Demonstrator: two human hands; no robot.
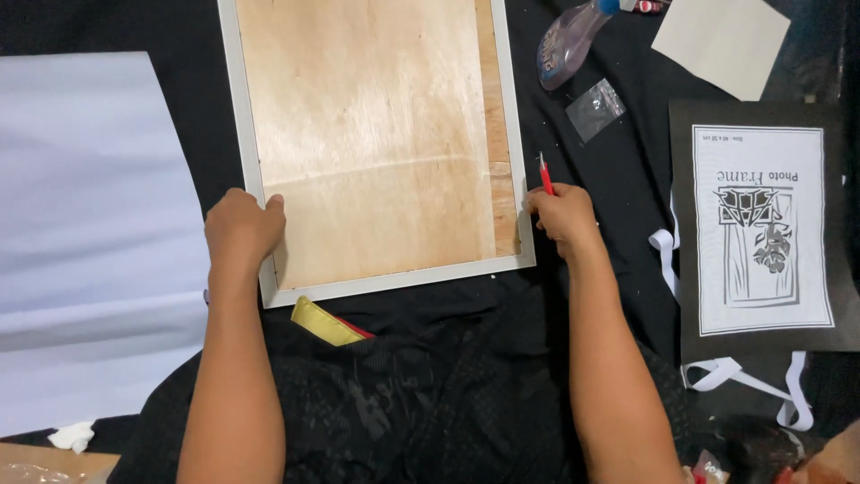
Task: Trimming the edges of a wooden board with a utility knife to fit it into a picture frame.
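Two bare forearms reach forward, well apart. The left hand (242, 229) is curled, knuckles up; the right hand (563, 215) is loosely fisted.

frame top: the white-edged wooden frame (376, 143) runs out past the picture's upper edge, far from both grips
red tool: only a thin red tip (545, 175) shows above the right hand (563, 215); the rest is buried in the grip, its kind too small to tell
bottle: the clear bottle (569, 40), up and beyond the right grip, is cut off at the top
yellow piece: a yellow thing (324, 323) just under the frame's near corner, below the left hand (242, 224), half hidden by dark cloth
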